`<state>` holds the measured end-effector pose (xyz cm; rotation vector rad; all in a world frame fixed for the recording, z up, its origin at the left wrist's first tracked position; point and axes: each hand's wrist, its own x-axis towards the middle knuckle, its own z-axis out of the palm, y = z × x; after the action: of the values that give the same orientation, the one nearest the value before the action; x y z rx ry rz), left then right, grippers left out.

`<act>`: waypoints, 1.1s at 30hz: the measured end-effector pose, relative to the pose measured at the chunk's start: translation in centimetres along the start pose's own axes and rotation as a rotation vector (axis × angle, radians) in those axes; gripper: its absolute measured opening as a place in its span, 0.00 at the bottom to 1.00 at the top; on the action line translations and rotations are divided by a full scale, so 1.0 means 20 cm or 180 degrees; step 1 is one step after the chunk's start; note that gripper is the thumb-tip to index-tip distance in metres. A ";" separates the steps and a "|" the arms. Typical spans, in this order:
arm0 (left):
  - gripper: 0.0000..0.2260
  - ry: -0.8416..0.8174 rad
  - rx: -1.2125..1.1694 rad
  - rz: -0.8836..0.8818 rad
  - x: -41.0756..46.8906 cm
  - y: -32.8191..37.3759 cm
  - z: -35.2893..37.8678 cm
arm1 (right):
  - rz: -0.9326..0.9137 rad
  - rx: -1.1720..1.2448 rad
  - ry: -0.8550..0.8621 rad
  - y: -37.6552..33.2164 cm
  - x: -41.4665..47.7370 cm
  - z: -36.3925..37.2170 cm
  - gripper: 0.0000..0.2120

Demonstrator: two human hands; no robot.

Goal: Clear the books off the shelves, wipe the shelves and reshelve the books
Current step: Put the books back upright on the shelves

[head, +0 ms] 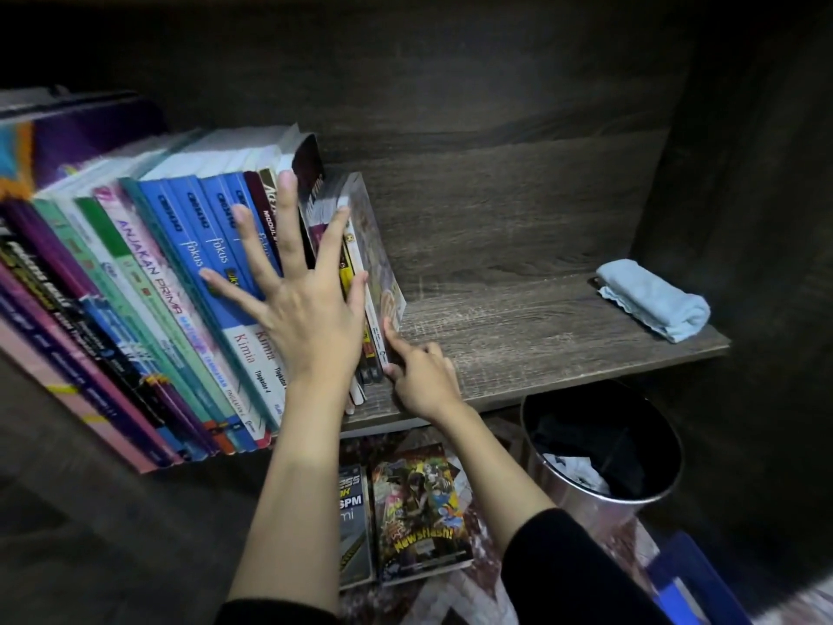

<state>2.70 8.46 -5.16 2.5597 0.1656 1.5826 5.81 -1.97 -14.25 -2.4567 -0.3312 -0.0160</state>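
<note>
A row of books (180,281) leans leftward on the dark wooden shelf (518,354), filling its left half. My left hand (297,300) lies flat with fingers spread against the blue and maroon spines. A thin comic book (376,259) stands at the right end of the row. My right hand (419,376) sits at this book's lower corner, its index finger pointing up against the cover and the other fingers curled. A folded light-blue cloth (653,300) rests at the shelf's right end.
Below the shelf, on a patterned floor, lie a colourful comic (419,512) and another book (356,525). A shiny metal bin (599,453) with crumpled paper stands at lower right. A blue object (689,579) sits at the bottom right corner. The shelf's side wall rises at right.
</note>
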 end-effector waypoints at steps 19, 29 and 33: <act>0.23 -0.0275 -0.1044 0.0018 -0.18 -0.09 -0.20 | -0.0220 0.1193 0.1449 0.02 -0.32 -0.05 0.18; 0.10 -0.0818 -0.1538 0.0063 -0.36 -0.07 -0.44 | -0.0226 0.0802 0.1360 0.00 -0.62 -0.14 0.13; 0.09 -0.1465 -0.1586 0.0032 -0.43 -0.07 -0.50 | -0.0112 0.0641 0.1145 0.06 -0.69 -0.14 0.11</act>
<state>-10.12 9.03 -8.60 2.4229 -0.2548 0.8502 -7.00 -7.89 -14.05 -2.1945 -0.2055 -0.4141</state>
